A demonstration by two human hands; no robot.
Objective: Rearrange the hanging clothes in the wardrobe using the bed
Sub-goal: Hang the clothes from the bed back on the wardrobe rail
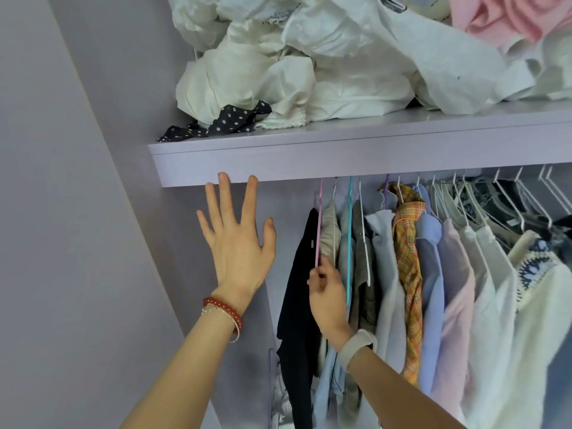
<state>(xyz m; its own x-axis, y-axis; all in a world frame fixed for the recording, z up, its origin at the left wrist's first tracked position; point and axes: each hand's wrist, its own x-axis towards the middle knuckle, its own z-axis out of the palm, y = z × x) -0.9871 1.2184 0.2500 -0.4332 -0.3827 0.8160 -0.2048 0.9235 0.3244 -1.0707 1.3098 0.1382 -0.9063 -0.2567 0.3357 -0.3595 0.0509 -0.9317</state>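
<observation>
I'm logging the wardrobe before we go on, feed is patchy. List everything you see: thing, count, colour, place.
shelf: one, lilac, above the hanging clothes.
crumpled fabric pile: one heap, white and cream, on the shelf.
polka-dot cloth: one, black with white dots, left end of the shelf.
pink fabric: one, pink, shelf top right.
hanging clothes: a packed row, count unclear; black, beige, olive, pale blue, orange plaid, pink, white; under the shelf.
pink hanger: one, left end of the row.
teal hanger: one, right of the pink one.
white hangers: several, right part.
left hand: open, spread, raised under the shelf edge; red bracelet.
right hand: pinches the pink hanger; pale wristband.
</observation>
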